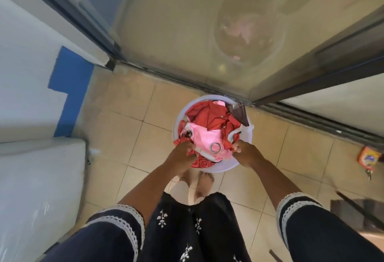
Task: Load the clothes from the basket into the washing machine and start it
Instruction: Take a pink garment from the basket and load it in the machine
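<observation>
Tiled floor (133, 103), glass sliding door (187, 33) ahead, washing machine not showing in view. You're standing over the white basket (248, 135), which is sitting on the floor just in front of the door track, heaped with red and pink clothes (209, 130). Your left hand (182, 153) is gripping the near-left rim with a red patterned cloth bunched under the fingers; your right hand (246, 151) is curling round the near-right rim. Likely you're lifting or carrying the load. Risk: cloth trapped under the left grip is making that hold slippery, so the basket could tip and spill. The dark garment (239, 114) is hanging over the far rim and could snag on the door frame. Detergent bottle (369, 157) is lying by the track to the right.
</observation>
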A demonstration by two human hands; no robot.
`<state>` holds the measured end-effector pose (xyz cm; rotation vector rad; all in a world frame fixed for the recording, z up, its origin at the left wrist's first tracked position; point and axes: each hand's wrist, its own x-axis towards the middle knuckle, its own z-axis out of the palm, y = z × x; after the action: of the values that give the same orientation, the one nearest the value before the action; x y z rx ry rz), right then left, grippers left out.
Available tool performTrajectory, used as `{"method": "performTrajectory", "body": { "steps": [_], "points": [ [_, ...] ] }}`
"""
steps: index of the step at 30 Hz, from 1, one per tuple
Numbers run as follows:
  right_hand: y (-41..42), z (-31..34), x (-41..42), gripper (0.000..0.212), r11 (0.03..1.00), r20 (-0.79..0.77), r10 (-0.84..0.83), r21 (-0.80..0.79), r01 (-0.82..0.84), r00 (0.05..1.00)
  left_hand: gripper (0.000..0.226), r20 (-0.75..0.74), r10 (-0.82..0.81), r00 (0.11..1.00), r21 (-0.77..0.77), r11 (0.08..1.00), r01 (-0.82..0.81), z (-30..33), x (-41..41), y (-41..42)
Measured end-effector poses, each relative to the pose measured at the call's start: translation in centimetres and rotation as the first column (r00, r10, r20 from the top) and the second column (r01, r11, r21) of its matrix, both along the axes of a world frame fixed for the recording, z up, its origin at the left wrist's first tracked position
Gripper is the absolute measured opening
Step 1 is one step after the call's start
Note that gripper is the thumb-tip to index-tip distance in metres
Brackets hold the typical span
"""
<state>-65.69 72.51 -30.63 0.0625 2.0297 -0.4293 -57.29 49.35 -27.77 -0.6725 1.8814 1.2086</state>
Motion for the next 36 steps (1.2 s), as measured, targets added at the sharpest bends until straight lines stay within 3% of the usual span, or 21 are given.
{"method": "performTrajectory", "body": {
  "steps": [7, 10, 13, 17, 20, 25, 28, 32, 36],
  "points": [
    [-4.0, -12.9, 4.3, 0.044, 0.943, 0.148, 0.332, -0.043, -0.33, 0.932, 0.042, 0.02, -0.253, 0.967, -0.141, 0.957, 0.254, -11.8, 1.2, -0.9],
    [-5.2, -16.6, 6.4, 0.045, 0.869, 0.208, 0.48, 0.019, -0.494, 0.852, 0.034, 0.047, -0.212, 0.976, -0.13, 0.968, 0.216, -15.3, 2.0, -1.1],
    [-5.4, -17.9, 7.4, 0.051, 0.858, 0.216, 0.488, 0.056, -0.51, 0.846, 0.035, 0.019, -0.177, 0.984, -0.11, 0.978, 0.178, -16.4, 2.8, -1.0],
    [-4.6, -15.4, 6.9, 0.045, 0.909, 0.145, 0.398, 0.068, -0.41, 0.906, 0.035, 0.001, -0.215, 0.977, -0.152, 0.965, 0.213, -14.6, 3.7, -0.9],
    [-3.8, -11.4, 6.0, 0.036, 0.933, 0.025, 0.356, 0.048, -0.356, 0.934, 0.051, 0.001, -0.241, 0.97, -0.179, 0.955, 0.237, -11.8, 3.6, -0.9],
    [-3.2, -3.6, 6.1, 0.024, 0.966, 0.165, 0.26, -0.05, -0.255, 0.951, 0.092, 0.006, -0.318, 0.948, -0.109, 0.942, 0.317, -6.0, 3.6, 0.2],
    [-3.1, 0.2, 7.2, 0.036, 0.983, 0.163, 0.14, -0.141, -0.117, 0.977, 0.106, -0.035, -0.371, 0.928, -0.063, 0.927, 0.369, -3.2, 4.4, 1.5],
    [-3.1, 6.5, 7.7, 0.045, 0.958, 0.18, -0.088, -0.254, 0.133, 0.98, 0.095, -0.076, -0.406, 0.911, 0.015, 0.913, 0.409, 0.8, 5.8, 3.2],
    [-2.2, 11.9, 7.7, 0.042, 0.899, 0.156, -0.202, -0.362, 0.246, 0.967, 0.07, -0.15, -0.224, 0.963, 0.066, 0.97, 0.235, 2.3, 8.1, 3.9]
  ]
}}
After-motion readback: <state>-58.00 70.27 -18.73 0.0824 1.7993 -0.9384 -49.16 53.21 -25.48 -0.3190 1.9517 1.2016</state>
